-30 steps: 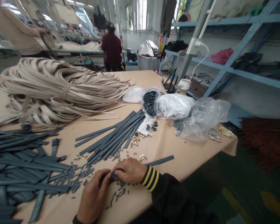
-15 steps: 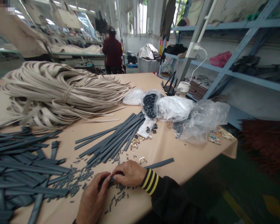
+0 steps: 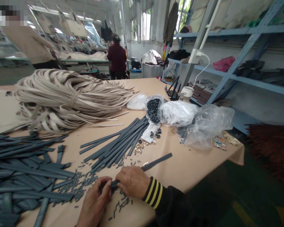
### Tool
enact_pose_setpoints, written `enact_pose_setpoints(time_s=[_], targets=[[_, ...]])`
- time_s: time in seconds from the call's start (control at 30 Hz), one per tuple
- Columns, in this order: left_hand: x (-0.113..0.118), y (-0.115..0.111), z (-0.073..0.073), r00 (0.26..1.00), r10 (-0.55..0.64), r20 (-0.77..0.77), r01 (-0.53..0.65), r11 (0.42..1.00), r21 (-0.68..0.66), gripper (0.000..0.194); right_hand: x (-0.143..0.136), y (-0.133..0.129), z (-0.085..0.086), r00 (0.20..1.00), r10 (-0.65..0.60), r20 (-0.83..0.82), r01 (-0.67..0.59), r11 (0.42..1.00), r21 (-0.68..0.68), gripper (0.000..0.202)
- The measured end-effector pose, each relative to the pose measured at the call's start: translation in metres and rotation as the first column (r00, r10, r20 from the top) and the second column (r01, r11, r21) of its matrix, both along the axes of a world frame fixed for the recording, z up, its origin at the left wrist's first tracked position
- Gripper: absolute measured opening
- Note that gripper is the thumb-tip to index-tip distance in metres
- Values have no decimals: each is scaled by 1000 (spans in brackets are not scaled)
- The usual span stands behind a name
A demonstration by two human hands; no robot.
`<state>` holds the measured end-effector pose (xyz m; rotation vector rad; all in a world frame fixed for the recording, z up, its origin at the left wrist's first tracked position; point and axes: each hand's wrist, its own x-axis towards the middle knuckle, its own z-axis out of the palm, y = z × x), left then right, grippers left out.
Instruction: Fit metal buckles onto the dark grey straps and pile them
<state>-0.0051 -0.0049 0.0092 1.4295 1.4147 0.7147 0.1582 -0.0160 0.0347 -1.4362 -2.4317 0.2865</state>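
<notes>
Between my two hands runs a dark grey strap (image 3: 157, 161), its far end sticking out past my right hand toward the upper right. My left hand (image 3: 97, 198) pinches its near end between thumb and fingers. Fingers curled, my right hand (image 3: 132, 183) grips the strap a little farther along. A gold buckle (image 3: 145, 164) lies just beyond the right hand, partly covered. Small dark cut pieces (image 3: 119, 205) are scattered under and around both hands. A fan of loose dark grey straps (image 3: 118, 143) lies just beyond them.
On the left are a heap of dark straps (image 3: 26, 176) and a big tied bundle of beige strips (image 3: 68, 97). Clear plastic bags (image 3: 203, 126), one holding dark rings (image 3: 153, 110), stand beyond gold buckles (image 3: 140, 145). Two people are in the background; shelving (image 3: 257, 80) is at right.
My hands have moved slightly apart, showing more of the strap between them. The strap's far end has shifted a little left and up. The whole view has shifted slightly.
</notes>
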Motion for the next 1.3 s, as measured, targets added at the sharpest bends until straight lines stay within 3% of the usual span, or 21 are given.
enact_pose_setpoints(time_s=[0.13, 0.37, 0.63, 1.0, 1.3], targets=[[4, 0, 4, 973, 86, 214, -48, 983, -177, 34, -4, -1, 0, 999, -1, 35, -1, 998, 56, 10], [4, -1, 2, 940, 156, 303, -81, 966, -246, 34, -1, 3, -7, 1000, 20, -4, -19, 998, 54, 12], [5, -2, 7, 952, 143, 271, -79, 969, -234, 36, 0, 4, -7, 999, 20, -44, -20, 1000, 11, 12], [5, -6, 14, 964, 80, 252, -39, 986, -162, 32, 0, 4, -6, 999, 12, -32, -10, 998, 58, 8], [6, -7, 5, 964, 109, 243, -37, 958, -284, 38, -3, 5, 3, 995, -83, 49, 84, 996, -23, 38]])
